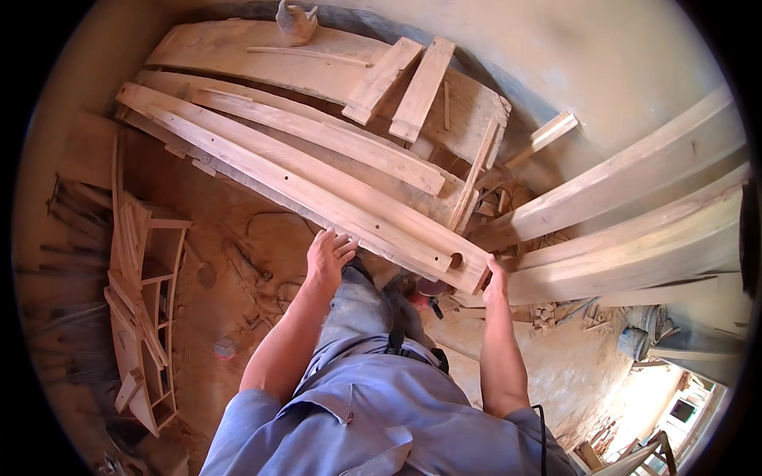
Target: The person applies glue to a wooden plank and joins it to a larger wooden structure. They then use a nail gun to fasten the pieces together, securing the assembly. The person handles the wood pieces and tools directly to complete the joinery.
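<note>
A long pale wooden beam lies slantwise across the bench in front of me. Small dark holes run along its face, and a larger round hole sits near its right end. At that end my right hand grips the beam, thumb side up against the end edge; its other fingers are mostly hidden. My left hand is at the near lower edge, around the beam's middle. Its fingers are bent and slightly apart, touching or nearly touching the edge, not wrapped round the wood.
Behind the beam lie another wooden rail, two short boards and a wide plank. Large curved timbers stand at the right. A wooden frame leans at the left. Scraps and cords litter the dusty floor.
</note>
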`<state>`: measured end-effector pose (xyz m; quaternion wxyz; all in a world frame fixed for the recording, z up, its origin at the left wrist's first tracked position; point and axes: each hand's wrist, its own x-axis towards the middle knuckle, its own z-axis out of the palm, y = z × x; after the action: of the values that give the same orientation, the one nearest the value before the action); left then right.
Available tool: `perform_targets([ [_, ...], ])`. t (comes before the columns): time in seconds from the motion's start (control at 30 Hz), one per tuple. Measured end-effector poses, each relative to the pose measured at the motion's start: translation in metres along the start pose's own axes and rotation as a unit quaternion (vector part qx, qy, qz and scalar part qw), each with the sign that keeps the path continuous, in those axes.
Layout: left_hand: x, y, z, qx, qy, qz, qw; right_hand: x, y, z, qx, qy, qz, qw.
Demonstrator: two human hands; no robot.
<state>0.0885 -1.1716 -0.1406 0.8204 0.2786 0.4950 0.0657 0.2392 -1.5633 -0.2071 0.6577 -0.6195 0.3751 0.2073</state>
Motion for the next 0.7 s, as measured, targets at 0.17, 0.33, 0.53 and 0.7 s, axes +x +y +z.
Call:
perform_targets([
  [0.17,0.003,0.023,-0.074,-0.028,0.037,0.031,0.998,0.037,0.001,-0.008,-0.096,0.013,-0.021,0.995],
  [0.33,-0.023,0.031,-0.101,-0.061,0.082,0.01,0.995,0.0,-0.05,0.107,-0.492,0.084,-0.38,0.778],
  [0.53,-0.016,0.037,-0.066,-0.012,0.046,0.036,0.998,0.03,-0.072,0.242,-0.57,-0.107,-0.454,0.677],
  [0.7,-0.005,0.067,-0.03,0.049,0.056,0.066,0.995,0.056,-0.092,0.26,-0.677,-0.136,-0.456,0.562],
])
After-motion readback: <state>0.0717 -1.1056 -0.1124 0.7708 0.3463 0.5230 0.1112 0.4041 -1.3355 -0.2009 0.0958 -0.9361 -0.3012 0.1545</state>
